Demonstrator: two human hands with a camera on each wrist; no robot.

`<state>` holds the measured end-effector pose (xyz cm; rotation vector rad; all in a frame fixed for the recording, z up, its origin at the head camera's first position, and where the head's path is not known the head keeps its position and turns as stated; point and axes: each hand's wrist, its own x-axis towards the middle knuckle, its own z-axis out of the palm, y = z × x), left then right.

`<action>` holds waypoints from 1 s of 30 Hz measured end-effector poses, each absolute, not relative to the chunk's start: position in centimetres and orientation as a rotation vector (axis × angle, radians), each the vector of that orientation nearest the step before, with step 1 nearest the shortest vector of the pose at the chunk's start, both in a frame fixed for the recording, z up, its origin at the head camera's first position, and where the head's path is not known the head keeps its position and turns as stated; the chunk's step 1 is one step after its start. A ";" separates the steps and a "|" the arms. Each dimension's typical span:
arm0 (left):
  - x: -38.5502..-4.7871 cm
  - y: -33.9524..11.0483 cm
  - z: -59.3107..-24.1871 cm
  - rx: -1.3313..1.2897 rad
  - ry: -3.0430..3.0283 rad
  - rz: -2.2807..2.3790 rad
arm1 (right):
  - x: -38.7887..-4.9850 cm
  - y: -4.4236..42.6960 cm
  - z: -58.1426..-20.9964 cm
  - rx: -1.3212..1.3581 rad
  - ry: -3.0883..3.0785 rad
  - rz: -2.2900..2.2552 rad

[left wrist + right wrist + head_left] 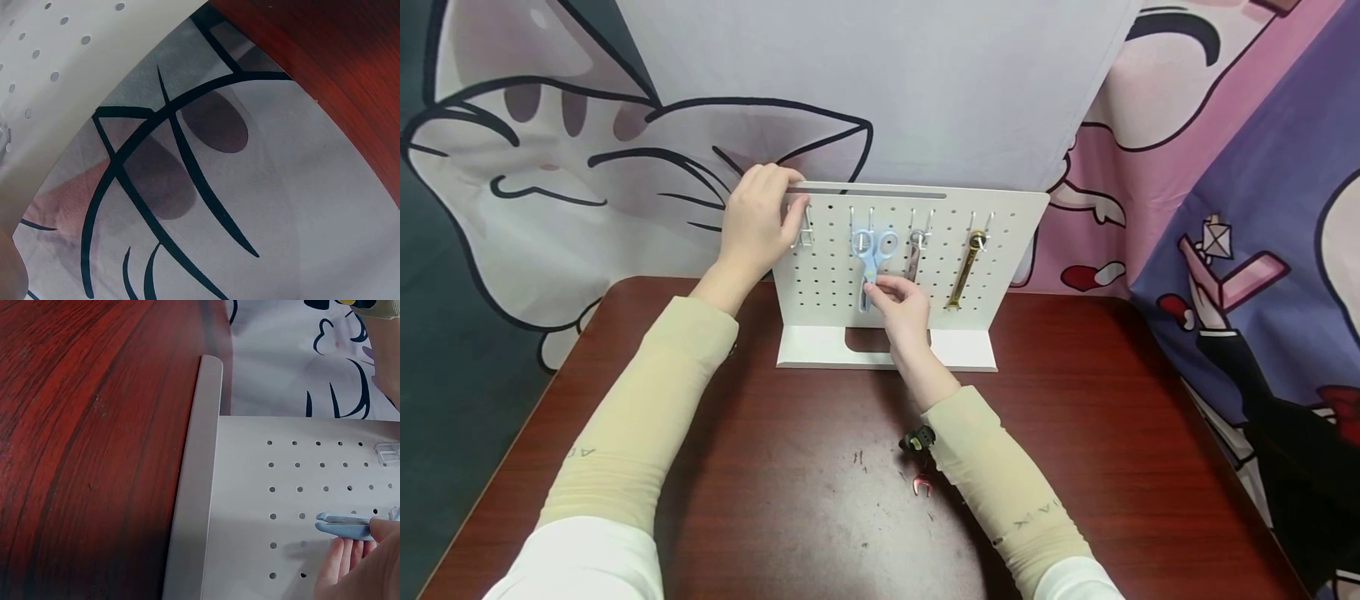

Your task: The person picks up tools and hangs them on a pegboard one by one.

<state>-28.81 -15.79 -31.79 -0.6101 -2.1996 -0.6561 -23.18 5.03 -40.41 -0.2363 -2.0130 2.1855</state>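
Note:
A white pegboard (842, 287) stands upright on its base. My left hand (757, 215) grips its top left corner, thumb in front and fingers over the edge; only a bit of that hand (11, 275) shows in the left wrist view. Light blue scissors (868, 254) hang handles up at a hook on the board. My right hand (902, 310) pinches their blades, whose tips (342, 526) stick out past the fingers in the right wrist view. Right of the scissors hang a silver wrench (916, 250), partly hidden by the right hand, and a gold-coloured wrench (964, 271).
Another hook (805, 232) sits at the board's left, beside my left thumb. On the dark red table (760, 483), a small red open-ended piece (922, 485) lies near my right sleeve. Printed curtains (625, 200) hang close behind the board.

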 end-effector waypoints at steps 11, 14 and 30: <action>-28.8 -15.8 -32.0 -0.608 -2.198 -0.648 | -23.8 5.0 -40.7 -0.228 -2.067 2.141; -28.9 -15.8 -32.0 -0.608 -2.201 -0.647 | -23.7 5.2 -40.7 -0.211 -2.090 2.138; -29.0 -15.9 -31.9 -0.620 -2.183 -0.641 | -21.0 9.3 -40.6 0.049 -2.417 2.031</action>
